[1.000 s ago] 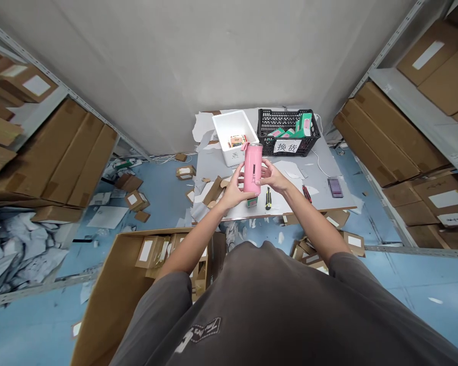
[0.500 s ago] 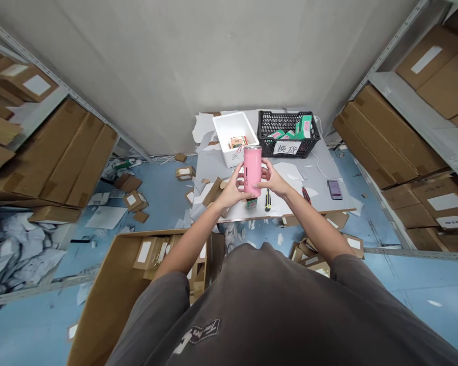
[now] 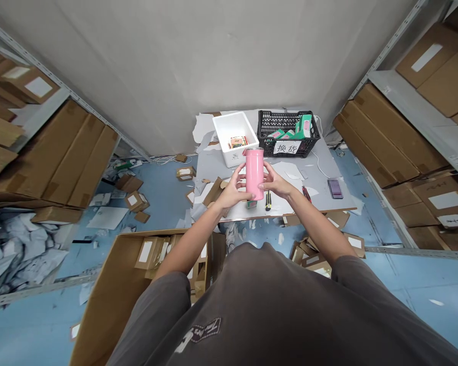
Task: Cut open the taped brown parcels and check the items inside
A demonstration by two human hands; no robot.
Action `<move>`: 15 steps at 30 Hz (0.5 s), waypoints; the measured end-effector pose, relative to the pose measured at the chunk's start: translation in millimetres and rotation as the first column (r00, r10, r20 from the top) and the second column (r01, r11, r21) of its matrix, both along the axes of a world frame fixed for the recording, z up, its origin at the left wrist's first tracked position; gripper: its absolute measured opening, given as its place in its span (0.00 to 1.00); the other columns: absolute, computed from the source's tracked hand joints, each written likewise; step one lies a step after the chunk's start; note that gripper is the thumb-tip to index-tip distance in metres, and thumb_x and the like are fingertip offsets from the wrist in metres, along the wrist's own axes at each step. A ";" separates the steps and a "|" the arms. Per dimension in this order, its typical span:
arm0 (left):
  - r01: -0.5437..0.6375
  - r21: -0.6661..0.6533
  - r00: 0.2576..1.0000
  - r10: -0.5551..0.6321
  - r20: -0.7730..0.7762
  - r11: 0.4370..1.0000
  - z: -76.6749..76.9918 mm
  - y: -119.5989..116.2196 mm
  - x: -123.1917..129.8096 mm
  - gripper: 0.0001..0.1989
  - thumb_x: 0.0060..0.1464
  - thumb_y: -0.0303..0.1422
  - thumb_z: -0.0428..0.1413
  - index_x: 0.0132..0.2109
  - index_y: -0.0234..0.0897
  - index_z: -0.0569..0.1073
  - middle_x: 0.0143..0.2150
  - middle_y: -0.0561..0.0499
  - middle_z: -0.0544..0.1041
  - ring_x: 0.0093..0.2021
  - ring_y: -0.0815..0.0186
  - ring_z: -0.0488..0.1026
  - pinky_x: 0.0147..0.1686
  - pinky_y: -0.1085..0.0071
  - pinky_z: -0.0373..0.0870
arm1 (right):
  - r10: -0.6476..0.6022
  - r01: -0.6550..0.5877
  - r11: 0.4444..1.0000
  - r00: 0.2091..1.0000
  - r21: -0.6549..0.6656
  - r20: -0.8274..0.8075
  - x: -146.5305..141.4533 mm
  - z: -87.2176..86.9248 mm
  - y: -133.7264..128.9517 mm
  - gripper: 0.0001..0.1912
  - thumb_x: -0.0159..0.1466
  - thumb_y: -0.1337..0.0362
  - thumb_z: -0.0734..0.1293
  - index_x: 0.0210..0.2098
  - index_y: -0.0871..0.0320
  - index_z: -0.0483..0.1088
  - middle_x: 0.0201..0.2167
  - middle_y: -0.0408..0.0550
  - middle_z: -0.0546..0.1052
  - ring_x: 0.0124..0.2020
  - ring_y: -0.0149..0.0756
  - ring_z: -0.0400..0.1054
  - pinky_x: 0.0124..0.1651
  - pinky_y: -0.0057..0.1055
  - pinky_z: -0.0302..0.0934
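Note:
A pink tumbler (image 3: 255, 174) stands upright in the air over the table's front part, gripped from both sides. My left hand (image 3: 233, 190) wraps its left side, thumb across the lower front. On the other side my right hand (image 3: 274, 181) is closed round it, with its thumb low on the front. Beneath the tumbler, a small green box (image 3: 251, 204) shows only in part. Just right of that lies a yellow and black utility knife (image 3: 268, 201). A red and black tool (image 3: 306, 193) rests beyond my right wrist.
At the table's back are a white bin (image 3: 234, 129) with small packets and a black crate (image 3: 286, 122) holding green boxes. A phone-like thing (image 3: 335, 188), blurred, lies at right. An open carton (image 3: 110, 295) stands lower left; shelves of boxes (image 3: 389, 137) line both sides.
The tumbler has turned in my hands: the dark markings on its front are out of sight, and a plain pink face shows. It has shifted very slightly to the right.

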State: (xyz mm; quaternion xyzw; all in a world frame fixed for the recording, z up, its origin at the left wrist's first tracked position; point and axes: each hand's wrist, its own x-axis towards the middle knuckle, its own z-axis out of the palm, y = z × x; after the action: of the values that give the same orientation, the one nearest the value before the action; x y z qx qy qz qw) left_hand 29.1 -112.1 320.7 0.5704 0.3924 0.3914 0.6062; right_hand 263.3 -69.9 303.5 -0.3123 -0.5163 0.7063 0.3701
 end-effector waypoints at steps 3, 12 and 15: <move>-0.020 0.021 1.000 0.020 0.002 1.000 -1.6 -3.5 3.7 0.70 0.45 0.43 0.80 0.84 0.62 0.46 0.71 0.40 0.67 0.59 0.51 0.77 0.55 0.52 0.82 | -0.038 0.038 0.999 0.999 0.028 0.002 -0.7 1.8 -2.9 0.69 0.46 0.54 0.89 0.78 0.39 0.54 0.62 0.52 0.80 0.56 0.52 0.80 0.56 0.48 0.78; 0.009 0.056 0.999 -0.011 0.030 0.998 7.1 -6.3 4.7 0.70 0.45 0.44 0.80 0.84 0.63 0.46 0.76 0.39 0.62 0.62 0.49 0.75 0.54 0.54 0.83 | -0.040 0.040 0.997 0.999 0.061 0.006 2.3 10.1 -6.4 0.72 0.48 0.51 0.89 0.81 0.38 0.47 0.62 0.52 0.79 0.57 0.51 0.78 0.59 0.49 0.76; -0.031 0.071 0.999 0.033 -0.018 0.997 6.6 -6.2 4.6 0.70 0.46 0.43 0.79 0.84 0.62 0.45 0.77 0.39 0.62 0.63 0.49 0.75 0.55 0.55 0.82 | -0.110 0.106 0.988 0.993 0.111 0.034 1.1 12.0 -8.4 0.73 0.46 0.52 0.90 0.81 0.39 0.49 0.60 0.52 0.79 0.57 0.51 0.78 0.60 0.48 0.75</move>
State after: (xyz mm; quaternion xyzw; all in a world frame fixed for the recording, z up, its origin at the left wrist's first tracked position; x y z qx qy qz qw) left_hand 33.7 -118.3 327.3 0.5890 0.3930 0.4093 0.5754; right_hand 264.4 -78.2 315.6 -0.3332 -0.5439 0.6494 0.4140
